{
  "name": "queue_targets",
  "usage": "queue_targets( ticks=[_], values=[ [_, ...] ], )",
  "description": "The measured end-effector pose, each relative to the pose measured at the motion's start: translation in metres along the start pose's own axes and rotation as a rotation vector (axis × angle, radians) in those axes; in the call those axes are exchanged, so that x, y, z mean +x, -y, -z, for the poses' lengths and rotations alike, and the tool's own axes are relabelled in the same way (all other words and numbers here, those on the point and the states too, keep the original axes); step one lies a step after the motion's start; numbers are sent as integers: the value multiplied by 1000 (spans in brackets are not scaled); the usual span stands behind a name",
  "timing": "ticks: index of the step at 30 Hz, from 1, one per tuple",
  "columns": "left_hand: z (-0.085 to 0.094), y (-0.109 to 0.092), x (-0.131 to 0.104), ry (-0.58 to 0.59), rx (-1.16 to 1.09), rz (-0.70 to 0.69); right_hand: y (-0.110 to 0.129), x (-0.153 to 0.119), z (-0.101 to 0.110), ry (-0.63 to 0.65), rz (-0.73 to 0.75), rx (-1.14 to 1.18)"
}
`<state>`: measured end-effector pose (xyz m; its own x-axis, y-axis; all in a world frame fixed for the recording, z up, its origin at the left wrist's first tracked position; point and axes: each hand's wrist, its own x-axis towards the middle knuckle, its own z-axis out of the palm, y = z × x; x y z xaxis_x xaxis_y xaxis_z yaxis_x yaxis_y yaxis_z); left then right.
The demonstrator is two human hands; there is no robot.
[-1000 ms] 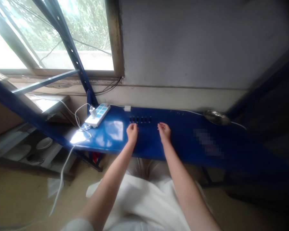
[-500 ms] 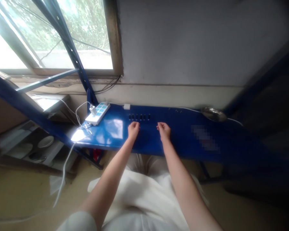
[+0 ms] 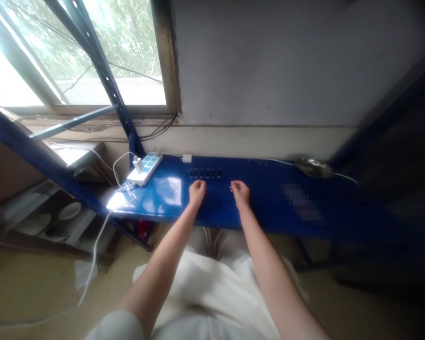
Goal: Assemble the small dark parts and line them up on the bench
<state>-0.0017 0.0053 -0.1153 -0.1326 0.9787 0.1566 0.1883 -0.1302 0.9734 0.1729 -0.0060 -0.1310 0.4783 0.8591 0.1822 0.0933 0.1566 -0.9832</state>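
My left hand is over the blue table, its fingers curled together just in front of a row of small black pieces. They stand in a line, too small to identify. To the right, apart from the row, my right hand is closed too, thumb against the bent fingers. Whatever either hand holds, if anything, cannot be made out. Farther back, a few tiny light-coloured bits lie scattered on the table.
A white power strip with a plugged-in charger and loose cord occupies the table's left end. Near the back edge sits a small white block. A shiny metal bowl stands at the back right, with a white cable beside it. Blue rack posts frame both sides.
The view has shifted very slightly. Both hands keep their place and closed shape, and the black pieces stay in their row.
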Motion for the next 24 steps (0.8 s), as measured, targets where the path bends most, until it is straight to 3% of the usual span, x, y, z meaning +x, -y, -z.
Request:
queue_targets(
  ticks=[10,19,24],
  values=[
    [1,-3,-2,-2,-1,2,0,-1,0,24,19,-87],
    [-1,-1,-1,-30,3,-10,1,8,-19,159,269,-629],
    [-2,1,0,-27,6,7,2,20,-29,133,261,-857]
  ],
)
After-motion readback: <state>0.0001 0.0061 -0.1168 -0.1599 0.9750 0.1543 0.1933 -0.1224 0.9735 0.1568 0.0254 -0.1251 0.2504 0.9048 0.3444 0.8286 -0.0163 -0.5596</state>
